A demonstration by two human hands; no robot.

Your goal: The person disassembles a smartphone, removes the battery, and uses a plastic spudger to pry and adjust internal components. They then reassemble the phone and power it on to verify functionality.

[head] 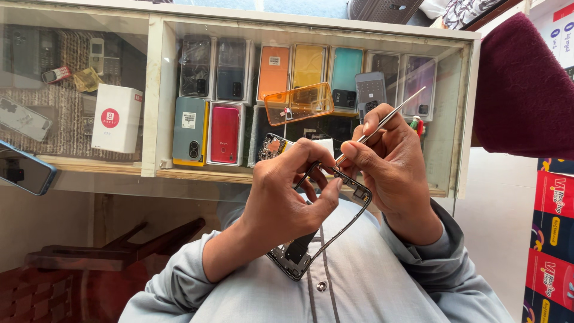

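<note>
My left hand (281, 197) grips the phone frame (326, 224) | my right hand (388, 158) pinches the metal pick (382, 122) against its far edge | glass tabletop (299, 24) beyond

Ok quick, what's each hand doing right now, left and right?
Left hand: closed around the phone frame, holding it up.
Right hand: pinching a thin metal pry tool, tip at the frame's top edge.

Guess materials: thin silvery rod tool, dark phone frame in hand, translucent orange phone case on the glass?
Thin silvery rod tool: likely steel, polished; it glints along its length.
Dark phone frame: probably plastic or painted metal, semi-gloss black; can't tell which.
Translucent orange phone case: clear tinted plastic or soft silicone; phones show through it.
</note>
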